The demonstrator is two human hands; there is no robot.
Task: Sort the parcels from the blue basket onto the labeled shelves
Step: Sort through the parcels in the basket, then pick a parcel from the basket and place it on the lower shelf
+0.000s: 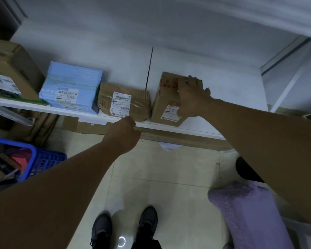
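A white shelf (214, 90) carries a row of parcels. My right hand (192, 97) grips the top right side of a brown cardboard box (164, 103) with red print and a white label, standing on the shelf. To its left lie a taped brown parcel (124, 101) and a light blue box (72, 85). My left hand (123, 133) hangs curled in a loose fist at the shelf's front edge, below the taped parcel, holding nothing. The blue basket (41, 159) sits on the floor at lower left with several parcels inside.
A large cardboard box (13, 69) stands at the shelf's far left. Flat brown cartons (169, 137) lie under the shelf. A purple fluffy bundle (250, 212) sits on the tiled floor at right. My feet (126, 227) stand below.
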